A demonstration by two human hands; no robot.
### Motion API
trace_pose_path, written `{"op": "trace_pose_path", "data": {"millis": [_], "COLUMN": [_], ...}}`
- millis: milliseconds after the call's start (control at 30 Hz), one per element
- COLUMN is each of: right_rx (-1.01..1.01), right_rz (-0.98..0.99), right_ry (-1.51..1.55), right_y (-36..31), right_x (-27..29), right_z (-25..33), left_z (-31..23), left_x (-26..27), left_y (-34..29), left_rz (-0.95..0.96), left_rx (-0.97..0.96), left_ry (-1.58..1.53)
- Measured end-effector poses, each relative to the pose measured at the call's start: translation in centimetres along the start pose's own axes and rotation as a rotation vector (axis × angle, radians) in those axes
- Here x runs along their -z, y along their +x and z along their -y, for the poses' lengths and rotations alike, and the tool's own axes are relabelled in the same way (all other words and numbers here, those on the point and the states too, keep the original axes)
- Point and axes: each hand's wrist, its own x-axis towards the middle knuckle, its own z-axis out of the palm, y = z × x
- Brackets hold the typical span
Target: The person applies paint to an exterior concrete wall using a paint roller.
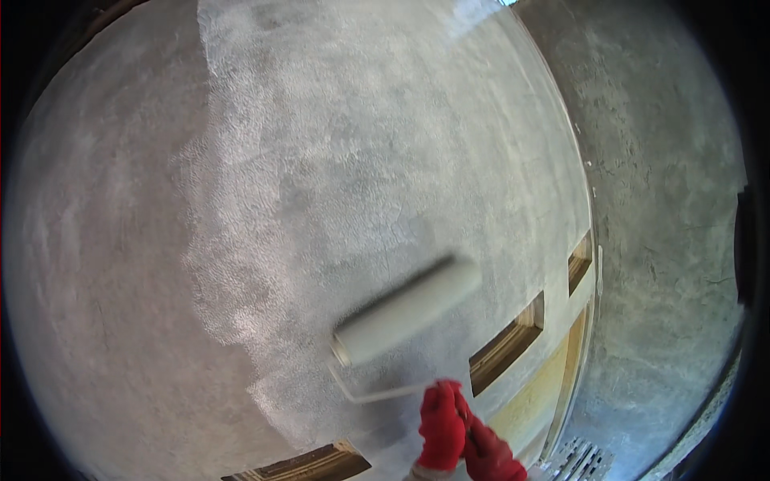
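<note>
One paint roller [405, 311] slanted across a broad grey surface [120, 240]

We have both hands together, gloved in red, near the grey surface's lower edge and right of its middle; our left hand [442, 426] is clasped round the roller's handle, just where the thin pale wire frame [385, 395] runs in; our right hand [491, 453] is closed on the handle just below and to the right, touching the left; the gloves hide most of that handle from us; a pale cuff [433, 474] shows below the left glove.

Our roller lies above the hands, its left end lower than its right; its outline is blurred, and we cannot tell whether it presses on the surface; a dark shadow runs along its upper side.

Left of the roller we see a glossy, stippled band [241, 200], running from the surface's upper edge down toward its lower edge, with a ragged left border; beyond that border the surface is duller and browner.

Three wood-lined recesses [507, 345] sit toward the lower and right edges; a yellowish panel [525, 409] lies near the lower right corner; past the right edge stands a darker grey face [666, 200], with a pale slatted piece [581, 461] at its foot.
</note>
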Motion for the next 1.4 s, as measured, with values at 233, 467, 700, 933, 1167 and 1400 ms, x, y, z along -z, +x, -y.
{"op": "trace_pose_path", "data": {"millis": [233,467,700,933,1167,1400], "right_rx": [0.126,0.235,0.856,0.471,1.059,0.515], "right_rz": [-0.014,-0.066,-0.374,-0.153,-0.560,-0.122], "right_ry": [-0.289,-0.496,-0.402,-0.262,-0.749,-0.407], "right_y": [-3.0,4.0,22.9,24.0,35.2,30.7], "right_x": [-0.6,0.3,1.7,2.4,4.6,2.0], "right_z": [-0.6,4.2,20.2,29.7,32.7,37.5], "left_z": [4.3,-2.8,-5.9,-9.4,-17.9,-27.7], "left_x": [3.6,-0.1,-0.1,2.5,3.2,4.1], "left_y": [-1.9,-0.5,-5.2,-7.9,-7.8,-6.1], "left_rz": [0.139,-0.019,0.002,0.037,0.028,-0.142], "left_rx": [0.131,-0.282,-0.534,-0.620,-0.899,-1.194], "left_ry": [-0.340,0.138,0.532,0.627,1.051,1.299]}}
